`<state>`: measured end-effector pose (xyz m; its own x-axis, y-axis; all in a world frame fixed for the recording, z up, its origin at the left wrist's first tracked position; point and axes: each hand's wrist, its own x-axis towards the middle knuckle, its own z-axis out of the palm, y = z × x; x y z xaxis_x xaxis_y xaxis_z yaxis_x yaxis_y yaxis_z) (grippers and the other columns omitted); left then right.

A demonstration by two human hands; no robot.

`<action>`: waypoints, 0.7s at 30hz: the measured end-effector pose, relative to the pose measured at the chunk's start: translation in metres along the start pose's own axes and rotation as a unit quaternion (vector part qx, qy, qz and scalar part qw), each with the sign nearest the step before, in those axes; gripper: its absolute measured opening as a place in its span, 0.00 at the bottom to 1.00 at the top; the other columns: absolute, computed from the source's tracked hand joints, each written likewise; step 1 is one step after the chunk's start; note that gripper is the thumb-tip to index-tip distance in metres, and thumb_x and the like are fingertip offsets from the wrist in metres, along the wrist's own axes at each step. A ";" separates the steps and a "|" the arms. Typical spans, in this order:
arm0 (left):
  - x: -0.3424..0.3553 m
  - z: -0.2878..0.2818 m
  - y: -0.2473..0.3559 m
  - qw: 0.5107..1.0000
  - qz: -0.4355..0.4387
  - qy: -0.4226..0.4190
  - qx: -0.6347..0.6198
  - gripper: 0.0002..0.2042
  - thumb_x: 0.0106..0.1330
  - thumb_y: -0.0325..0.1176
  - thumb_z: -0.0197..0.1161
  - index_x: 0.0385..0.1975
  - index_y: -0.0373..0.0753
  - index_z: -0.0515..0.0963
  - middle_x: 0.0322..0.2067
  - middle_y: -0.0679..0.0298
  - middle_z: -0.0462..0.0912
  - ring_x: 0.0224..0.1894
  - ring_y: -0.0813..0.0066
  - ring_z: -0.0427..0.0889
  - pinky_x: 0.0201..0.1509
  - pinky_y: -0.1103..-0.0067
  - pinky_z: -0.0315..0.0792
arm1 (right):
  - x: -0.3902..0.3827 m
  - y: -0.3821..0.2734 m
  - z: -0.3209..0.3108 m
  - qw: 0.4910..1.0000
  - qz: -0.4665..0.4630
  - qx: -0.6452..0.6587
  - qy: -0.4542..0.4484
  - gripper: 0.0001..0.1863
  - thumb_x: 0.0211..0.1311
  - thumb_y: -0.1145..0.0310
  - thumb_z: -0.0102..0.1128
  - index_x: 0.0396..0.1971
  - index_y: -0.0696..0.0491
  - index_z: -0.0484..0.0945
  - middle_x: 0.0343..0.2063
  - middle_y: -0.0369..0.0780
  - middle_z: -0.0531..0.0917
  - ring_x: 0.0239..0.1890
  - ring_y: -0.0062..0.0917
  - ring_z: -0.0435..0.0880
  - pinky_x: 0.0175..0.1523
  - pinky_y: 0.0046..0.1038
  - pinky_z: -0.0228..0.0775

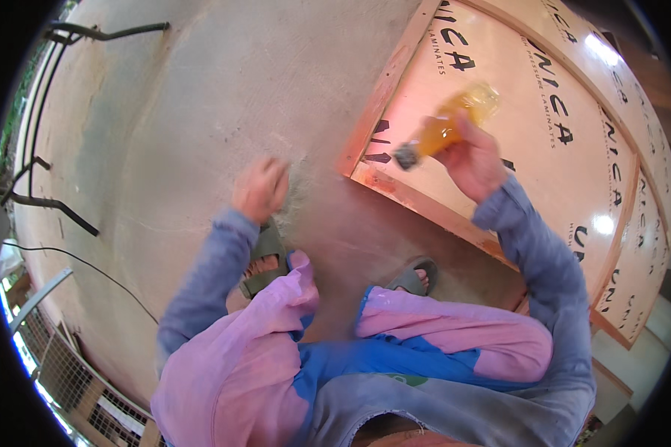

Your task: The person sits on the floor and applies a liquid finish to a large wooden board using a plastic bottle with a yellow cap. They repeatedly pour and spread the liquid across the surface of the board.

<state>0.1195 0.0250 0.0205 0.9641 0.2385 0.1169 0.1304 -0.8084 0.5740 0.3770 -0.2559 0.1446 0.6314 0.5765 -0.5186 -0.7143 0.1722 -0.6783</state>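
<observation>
My right hand (pixel 476 158) grips a see-through bottle (pixel 443 132) with amber-yellow contents. The bottle is tilted, its dark cap (pixel 405 156) toward the lower left and its other end toward the upper right. It is held above a wood-framed panel (pixel 492 82) covered with printed sheet; motion smears it a little. Over the bare floor to the left, my left hand (pixel 261 189) is closed, fingers curled in and blurred. Whether anything is inside those fingers is hidden.
Grey concrete floor (pixel 179 112) spreads out at the left and centre. Black bent metal bars (pixel 41 112) stand at the far left, with a thin dark cable (pixel 89 264) below them. Wire mesh (pixel 63 372) is at the lower left. My sandalled foot (pixel 416 277) is near the panel's edge.
</observation>
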 end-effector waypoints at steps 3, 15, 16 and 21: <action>0.100 0.010 -0.005 0.993 0.112 -0.014 -0.046 0.12 0.66 0.29 0.63 0.48 0.39 0.84 0.44 0.51 0.81 0.47 0.51 0.82 0.51 0.62 0.76 | -0.049 -0.023 -0.035 0.988 -0.070 0.104 0.086 0.24 0.75 0.54 0.59 0.60 0.55 0.72 0.50 0.43 0.81 0.52 0.31 0.83 0.58 0.38 0.79; 0.312 0.084 0.009 0.913 0.402 -0.049 -0.056 0.25 0.52 0.19 0.57 0.48 0.52 0.87 0.45 0.54 0.76 0.51 0.51 0.76 0.55 0.62 0.74 | -0.228 -0.032 -0.051 0.941 -0.112 0.240 0.209 0.36 0.77 0.46 0.53 0.66 0.63 0.63 0.49 0.44 0.81 0.47 0.32 0.82 0.42 0.33 0.83; 0.312 0.083 0.007 0.910 0.407 -0.053 -0.047 0.25 0.52 0.19 0.57 0.48 0.52 0.87 0.45 0.54 0.76 0.52 0.52 0.76 0.55 0.62 0.74 | -0.234 -0.029 -0.052 0.941 -0.111 0.238 0.212 0.36 0.77 0.46 0.53 0.66 0.63 0.63 0.48 0.44 0.82 0.47 0.32 0.82 0.41 0.33 0.83; 0.312 0.085 -0.001 0.905 0.420 -0.061 -0.028 0.24 0.51 0.20 0.58 0.46 0.51 0.87 0.49 0.55 0.76 0.55 0.52 0.75 0.58 0.62 0.73 | -0.242 -0.024 -0.050 0.936 -0.108 0.230 0.242 0.36 0.77 0.46 0.53 0.67 0.63 0.62 0.48 0.45 0.82 0.46 0.32 0.82 0.42 0.33 0.82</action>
<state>0.4401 0.0547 -0.0121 0.7372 -0.5116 0.4414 -0.6683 -0.6482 0.3649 0.2568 -0.4398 0.2604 0.7599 0.0782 -0.6453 -0.5379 0.6329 -0.5568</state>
